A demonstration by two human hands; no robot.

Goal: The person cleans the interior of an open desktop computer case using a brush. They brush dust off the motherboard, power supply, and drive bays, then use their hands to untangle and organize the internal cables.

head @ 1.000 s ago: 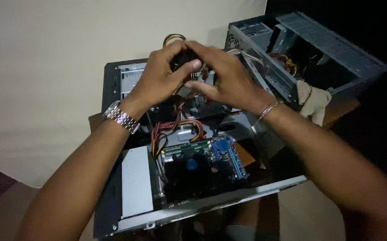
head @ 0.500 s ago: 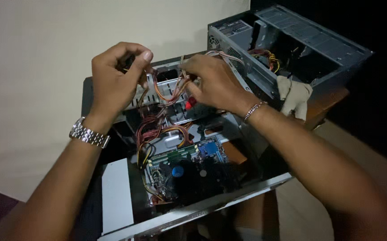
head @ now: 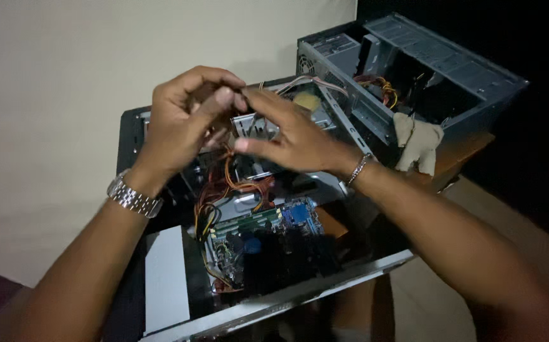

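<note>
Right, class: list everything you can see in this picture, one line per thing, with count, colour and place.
open computer case: one, black and grey, lying flat in the middle
circuit board: one, green and blue, inside that case
cable bundle: one, orange, red and yellow, below the hands
second computer case: one, grey, open, upper right
cloth: one, beige, draped beside the second case
wall: pale, behind
wristwatch: one, silver, left wrist
bracelet: one, silver, right wrist
left hand: fingertips pinched, meeting the right
right hand: above the cables
</note>
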